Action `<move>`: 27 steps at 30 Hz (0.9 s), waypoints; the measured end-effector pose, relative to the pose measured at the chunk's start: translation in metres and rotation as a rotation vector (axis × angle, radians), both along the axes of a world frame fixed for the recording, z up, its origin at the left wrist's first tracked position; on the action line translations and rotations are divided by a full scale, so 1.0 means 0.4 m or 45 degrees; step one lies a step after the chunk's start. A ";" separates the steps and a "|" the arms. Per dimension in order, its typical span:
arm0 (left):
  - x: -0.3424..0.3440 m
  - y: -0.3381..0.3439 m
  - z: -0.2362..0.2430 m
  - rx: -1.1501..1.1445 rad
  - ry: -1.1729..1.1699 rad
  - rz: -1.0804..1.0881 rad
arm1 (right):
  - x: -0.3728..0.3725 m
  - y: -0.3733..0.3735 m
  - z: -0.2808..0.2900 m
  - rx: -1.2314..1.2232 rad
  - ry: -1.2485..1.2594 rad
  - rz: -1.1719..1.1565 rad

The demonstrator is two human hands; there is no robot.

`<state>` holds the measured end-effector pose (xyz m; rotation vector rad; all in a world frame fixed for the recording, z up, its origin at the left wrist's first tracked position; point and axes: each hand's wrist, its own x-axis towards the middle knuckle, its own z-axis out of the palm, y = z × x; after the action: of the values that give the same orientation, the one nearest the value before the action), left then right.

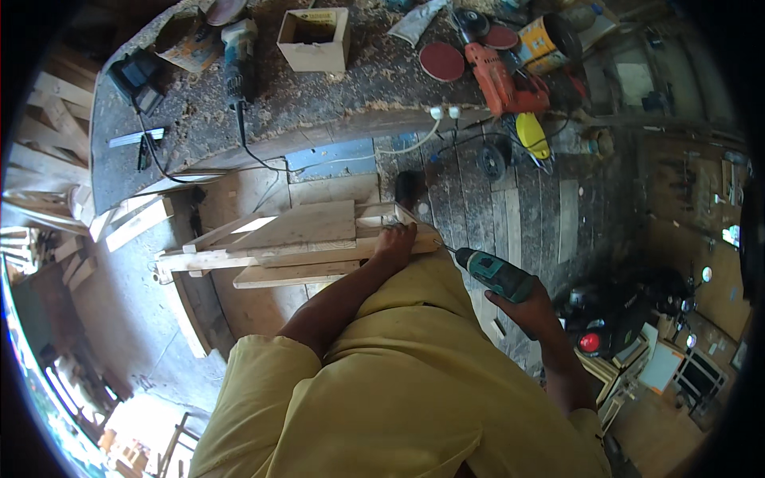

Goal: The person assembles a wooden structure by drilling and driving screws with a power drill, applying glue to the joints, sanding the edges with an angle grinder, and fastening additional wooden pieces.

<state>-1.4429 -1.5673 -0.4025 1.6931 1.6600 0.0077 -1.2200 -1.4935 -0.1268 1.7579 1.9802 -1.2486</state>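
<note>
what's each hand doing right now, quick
Left hand: closed over the end of the wooden frame.
Right hand: closed, holding the drill.

1. Most of the handle of the drill [500,276] vanished inside the right hand [529,307]!
2. Its bit [450,249]? Too small to tell whether the tip touched the wooden frame [311,253]!
3. The left hand [392,244] covered part of that frame!
4. Up top, the table [319,92] ran right off the upper edge!
5. Far right, the motorbike [625,319] melted into shadow, outline blurred!
</note>
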 end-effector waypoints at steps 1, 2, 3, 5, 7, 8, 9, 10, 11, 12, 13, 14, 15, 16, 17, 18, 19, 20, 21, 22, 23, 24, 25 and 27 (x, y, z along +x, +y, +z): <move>0.003 0.007 0.003 -0.075 0.012 -0.031 | -0.004 -0.015 0.007 0.000 -0.010 -0.010; 0.007 0.009 0.008 -0.150 0.026 -0.061 | -0.014 -0.029 0.018 -0.033 -0.080 -0.024; 0.011 0.004 0.016 -0.150 0.019 -0.067 | -0.023 -0.040 0.027 -0.066 -0.148 -0.035; 0.013 -0.005 0.021 -0.098 0.095 -0.206 | -0.039 -0.058 0.035 -0.084 -0.195 -0.033; 0.007 -0.038 0.001 0.246 0.156 -0.133 | -0.032 -0.070 0.034 -0.109 -0.238 -0.026; 0.008 -0.054 -0.005 0.589 0.222 -0.054 | -0.024 -0.078 0.030 -0.045 -0.122 -0.021; 0.016 -0.058 -0.013 0.582 0.219 -0.053 | -0.016 -0.084 0.028 0.018 -0.005 -0.016; 0.011 -0.033 0.021 0.202 0.023 -0.048 | -0.005 -0.089 0.022 0.014 -0.009 -0.029; 0.007 -0.024 0.039 -0.181 -0.164 -0.029 | 0.001 -0.091 0.018 0.012 -0.005 -0.032; 0.010 -0.029 0.038 -0.187 -0.162 -0.030 | 0.007 -0.092 0.014 0.010 -0.002 -0.035; 0.013 -0.034 0.035 -0.210 -0.179 -0.013 | 0.015 -0.093 0.009 0.005 -0.002 -0.037; 0.015 -0.038 0.032 -0.233 -0.195 0.003 | 0.024 -0.096 0.001 0.010 0.007 -0.023; 0.016 -0.042 0.028 -0.238 -0.195 0.001 | 0.032 -0.100 -0.007 0.014 0.015 -0.009; 0.019 -0.048 0.023 -0.177 -0.160 -0.003 | 0.040 -0.103 -0.014 0.009 0.015 -0.009; 0.021 -0.055 0.018 -0.117 -0.125 -0.007 | 0.047 -0.106 -0.022 0.026 0.047 0.000; 0.024 -0.062 0.013 -0.123 -0.125 -0.006 | 0.054 -0.110 -0.028 0.043 0.080 0.008; 0.026 -0.066 0.011 -0.097 -0.122 -0.013 | 0.061 -0.114 -0.032 0.039 0.078 0.007; 0.029 -0.067 0.009 -0.072 -0.119 -0.021 | 0.066 -0.118 -0.036 0.042 0.075 0.004; 0.032 -0.064 0.005 -0.077 -0.121 -0.023 | 0.070 -0.119 -0.038 0.044 0.071 0.000; 0.032 -0.062 -0.001 -0.108 -0.112 -0.033 | 0.070 -0.117 -0.039 0.038 0.073 -0.002; 0.032 -0.060 -0.007 -0.140 -0.104 -0.044 | 0.067 -0.113 -0.037 0.041 0.041 0.036; 0.031 -0.063 -0.012 -0.146 -0.104 -0.047 | 0.065 -0.110 -0.037 0.045 0.009 0.073; 0.033 -0.070 -0.021 -0.077 -0.081 -0.039 | 0.067 -0.109 -0.040 0.039 0.007 0.069; 0.036 -0.086 -0.038 -0.014 -0.062 -0.036 | 0.069 -0.106 -0.045 0.041 -0.010 0.123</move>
<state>-1.4283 -1.6015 -0.4175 1.6949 1.5977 0.0257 -1.1924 -1.5358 -0.1448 1.6574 2.0650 -1.1838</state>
